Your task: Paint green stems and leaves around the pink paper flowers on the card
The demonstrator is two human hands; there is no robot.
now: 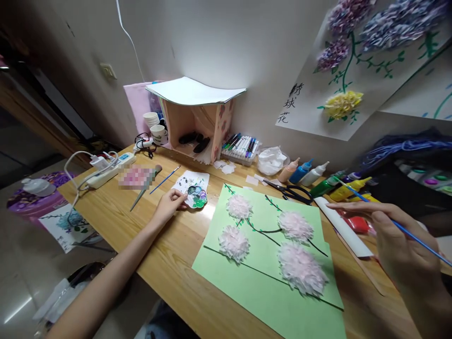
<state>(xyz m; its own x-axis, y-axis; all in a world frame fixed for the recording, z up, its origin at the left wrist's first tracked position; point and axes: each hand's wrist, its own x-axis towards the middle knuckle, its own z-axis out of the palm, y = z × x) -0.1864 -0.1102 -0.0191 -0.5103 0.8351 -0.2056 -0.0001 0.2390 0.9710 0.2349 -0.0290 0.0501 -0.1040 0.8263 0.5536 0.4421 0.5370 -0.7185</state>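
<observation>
My left hand (170, 203) reaches across the wooden table (165, 263) and pinches the near edge of a small white paint palette (195, 190) holding green and blue paint. My right hand (399, 245) is closed on a thin blue paintbrush (356, 194), raised over the table's right side, its tip pointing toward the paint bottles (310, 175). Between the hands lies a green paper sheet (268, 287) with several fluffy pale pink tissue flowers (302, 268) and dark painted stems.
Black scissors (291, 192) lie beyond the green sheet. A marker box (242, 148), a small wooden shelf topped with white paper (194, 117), paper cups (155, 127), a power strip (109, 172) and a second blue brush (164, 180) sit at the back. Flower artwork (353, 70) hangs on the wall.
</observation>
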